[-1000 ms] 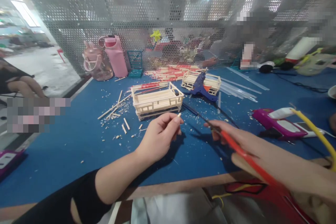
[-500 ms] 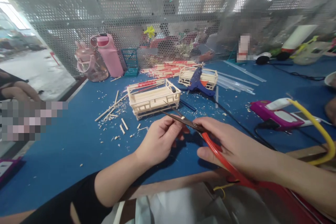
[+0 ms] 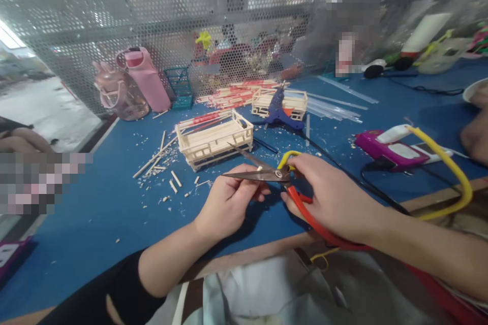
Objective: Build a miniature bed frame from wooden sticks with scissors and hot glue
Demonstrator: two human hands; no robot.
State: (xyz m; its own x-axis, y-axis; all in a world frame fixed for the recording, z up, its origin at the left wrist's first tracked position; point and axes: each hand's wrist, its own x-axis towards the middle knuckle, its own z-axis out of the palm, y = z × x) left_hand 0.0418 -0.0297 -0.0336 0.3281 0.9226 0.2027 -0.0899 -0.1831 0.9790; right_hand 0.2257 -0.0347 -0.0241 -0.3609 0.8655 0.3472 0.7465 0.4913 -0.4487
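Note:
In front of me, my right hand (image 3: 324, 193) grips a pair of scissors (image 3: 278, 175) with one red and one yellow handle. Their dark blades stand apart and point left. My left hand (image 3: 232, 200) pinches a small wooden stick (image 3: 260, 168), its pale end showing between the blades; the rest is hidden by the fingers. Just beyond the blade tips stands a small wooden stick frame (image 3: 215, 139) with railings, like a little bed. Wood offcuts (image 3: 173, 185) and shavings lie to its left.
A blue glue gun (image 3: 282, 111) leans by a second stick frame (image 3: 259, 104). Behind are bundled sticks (image 3: 232, 96) and clear glue sticks (image 3: 331, 109). Pink bottles (image 3: 147, 78) stand back left. A purple power strip (image 3: 396, 150) with a yellow cable sits right. Another person's hand (image 3: 476, 132) shows at the right edge.
The scissor blades have opened wider, and the yellow handle has come into sight. My left hand still pinches the stick. The whole view has shifted slightly.

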